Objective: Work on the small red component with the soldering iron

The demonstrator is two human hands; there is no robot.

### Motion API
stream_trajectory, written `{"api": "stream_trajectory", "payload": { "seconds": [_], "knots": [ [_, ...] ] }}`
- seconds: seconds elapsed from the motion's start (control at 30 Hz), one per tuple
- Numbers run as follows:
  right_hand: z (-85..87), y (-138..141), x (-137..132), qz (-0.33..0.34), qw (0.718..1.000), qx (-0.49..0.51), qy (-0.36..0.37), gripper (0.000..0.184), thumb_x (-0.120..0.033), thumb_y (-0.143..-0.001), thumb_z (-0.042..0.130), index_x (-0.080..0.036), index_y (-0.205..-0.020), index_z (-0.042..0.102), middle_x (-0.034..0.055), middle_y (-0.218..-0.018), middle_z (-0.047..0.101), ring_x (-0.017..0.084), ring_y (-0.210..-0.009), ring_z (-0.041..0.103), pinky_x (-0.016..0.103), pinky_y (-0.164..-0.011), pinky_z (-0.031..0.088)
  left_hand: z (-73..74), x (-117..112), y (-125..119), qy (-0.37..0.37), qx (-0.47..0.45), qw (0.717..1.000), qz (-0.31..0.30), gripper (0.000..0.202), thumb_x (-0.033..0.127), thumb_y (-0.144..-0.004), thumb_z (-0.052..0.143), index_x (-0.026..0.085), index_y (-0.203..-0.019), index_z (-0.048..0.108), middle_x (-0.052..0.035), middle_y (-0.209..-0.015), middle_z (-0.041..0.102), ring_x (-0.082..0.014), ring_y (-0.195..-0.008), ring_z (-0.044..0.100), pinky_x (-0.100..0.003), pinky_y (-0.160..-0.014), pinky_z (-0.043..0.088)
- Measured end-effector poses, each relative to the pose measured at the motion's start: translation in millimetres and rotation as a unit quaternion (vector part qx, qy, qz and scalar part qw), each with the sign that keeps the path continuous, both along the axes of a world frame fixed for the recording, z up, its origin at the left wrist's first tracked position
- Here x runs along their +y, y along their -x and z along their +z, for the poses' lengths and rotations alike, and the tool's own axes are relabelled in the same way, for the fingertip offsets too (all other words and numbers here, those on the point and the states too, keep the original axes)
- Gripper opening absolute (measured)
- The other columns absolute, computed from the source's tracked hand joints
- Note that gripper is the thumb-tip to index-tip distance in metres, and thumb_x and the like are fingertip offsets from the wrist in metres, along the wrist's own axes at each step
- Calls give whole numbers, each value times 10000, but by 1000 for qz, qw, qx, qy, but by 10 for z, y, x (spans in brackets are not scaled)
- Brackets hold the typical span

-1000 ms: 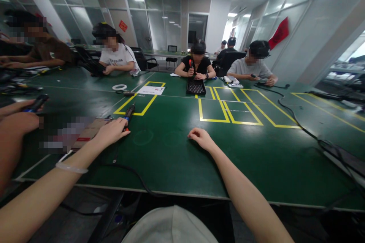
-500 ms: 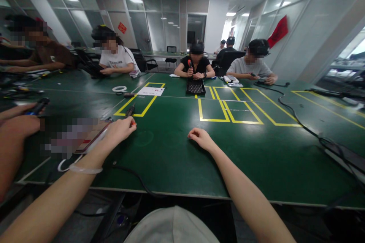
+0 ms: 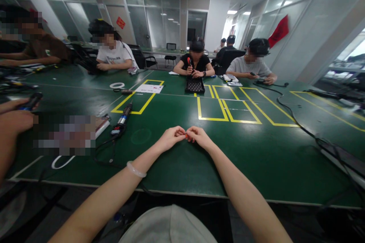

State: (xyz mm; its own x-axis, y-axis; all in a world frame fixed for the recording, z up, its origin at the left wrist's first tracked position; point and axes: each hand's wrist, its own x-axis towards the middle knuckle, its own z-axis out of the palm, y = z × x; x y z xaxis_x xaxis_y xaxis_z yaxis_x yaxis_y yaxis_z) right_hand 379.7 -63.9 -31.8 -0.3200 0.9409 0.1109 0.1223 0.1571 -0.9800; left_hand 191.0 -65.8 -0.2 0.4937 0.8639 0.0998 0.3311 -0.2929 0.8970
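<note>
Head view: a small orange-red piece (image 3: 186, 135) is pinched by the left hand (image 3: 172, 137) over the green surface (image 3: 182, 171) and met by the right hand (image 3: 199, 137), whose grip cannot be told. To their left, a corded tool (image 3: 122, 117) is laid across yellow tape (image 3: 148, 102).

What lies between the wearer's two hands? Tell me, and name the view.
In the head view, a small red-orange piece sits between the left hand and right hand, at their fingertips.
</note>
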Motion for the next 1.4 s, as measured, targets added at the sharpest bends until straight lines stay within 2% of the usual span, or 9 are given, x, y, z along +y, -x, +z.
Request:
{"api": "stream_trajectory", "payload": {
  "seconds": [0.13,0.2,0.37,0.53,0.73,0.87,1.0,1.17,1.4],
  "knots": [
    [-21,-1,-3,11,1000,0,-2,261,-397,-766,661,-157,-837,588,-7,-638,610,106,-562,558,204,-490,383,-71,-62,-23,-93,41,995,18,202,343,-787,617,174,-899,624,-25,-846,655,-146,-759,606,-245,-663,468],
    [-19,1,-1,14,1000,20,-1,263,-372,-736,692,-158,-844,583,-8,-660,614,107,-574,561,209,-507,393,-86,-66,-18,-112,41,993,19,195,331,-778,629,180,-900,612,-26,-879,644,-145,-777,601,-234,-642,464],
    [4,12,2,3,998,57,-25,277,-315,-692,726,-161,-866,574,4,-758,633,106,-618,565,241,-598,435,-137,-12,30,-75,5,997,34,336,321,-751,665,183,-1044,574,-35,-931,654,-142,-793,614,-242,-671,483],
    [21,28,-7,-9,998,24,-65,249,-305,-711,702,-164,-869,572,-14,-722,593,99,-591,525,239,-582,413,-116,-7,74,-46,7,998,30,259,364,-787,615,160,-946,616,-39,-855,669,-146,-746,619,-254,-673,480],
    [22,11,-5,-17,995,-37,-87,255,-294,-716,687,-167,-914,588,-4,-753,609,109,-617,530,238,-589,419,-35,-41,77,-59,-6,997,42,230,358,-793,604,169,-925,611,-46,-903,673,-160,-793,631,-274,-731,490],
    [51,1,-18,-14,990,-75,-115,183,-280,-749,647,-172,-890,605,2,-738,614,119,-639,534,242,-608,426,-76,-21,86,-55,-8,998,40,250,369,-788,611,178,-947,580,-44,-912,664,-157,-798,629,-279,-740,491],
    [92,4,-48,-23,984,-93,-149,157,-246,-759,623,-174,-899,612,10,-770,631,123,-664,543,244,-628,430,-110,-17,102,-57,11,997,51,327,403,-779,618,183,-1010,546,-36,-900,654,-141,-738,603,-262,-688,470],
    [113,10,-74,-24,977,-108,-183,146,-198,-770,594,-178,-913,614,6,-791,638,122,-676,549,246,-658,434,-92,-42,115,-46,73,996,19,272,425,-860,465,184,-814,581,-4,-752,634,-142,-683,577,-260,-672,435],
    [130,20,-102,-15,963,-156,-217,137,-204,-793,595,-190,-926,623,14,-842,658,128,-691,554,252,-676,444,-133,24,126,8,28,1000,3,262,385,-823,484,168,-711,579,10,-646,569,-135,-635,546,-253,-638,425]
  ]
}}
